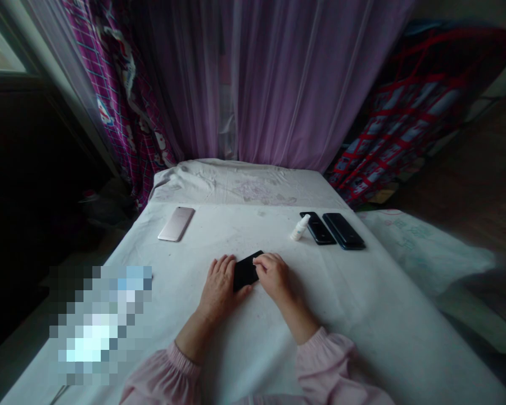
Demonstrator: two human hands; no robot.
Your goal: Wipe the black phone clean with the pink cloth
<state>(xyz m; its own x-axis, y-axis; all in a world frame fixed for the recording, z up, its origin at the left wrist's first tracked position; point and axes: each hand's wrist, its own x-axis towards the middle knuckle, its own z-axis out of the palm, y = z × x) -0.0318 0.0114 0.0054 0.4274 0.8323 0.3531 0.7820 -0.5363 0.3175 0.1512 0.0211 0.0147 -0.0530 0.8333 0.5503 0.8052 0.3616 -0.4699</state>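
A black smartphone (245, 272) lies slanted on the white tablecloth in front of me, dark face up. My left hand (219, 284) grips its left end, with the fingers over the far side and the thumb along the near edge. Over the phone's right end, my right hand (273, 274) is closed in a pinch. A tiny whitish bit shows at its fingertips, too small to name. The right hand's lower fingers are curled under and partly hidden.
A pinkish phone (176, 224) lies at the left. A small white spray bottle (300, 228) stands at the right beside dark phones (319, 229) (344, 231). A blurred-out object (96, 326) with a cable (59, 394) occupies the near left. Purple curtains (278, 84) hang behind the table.
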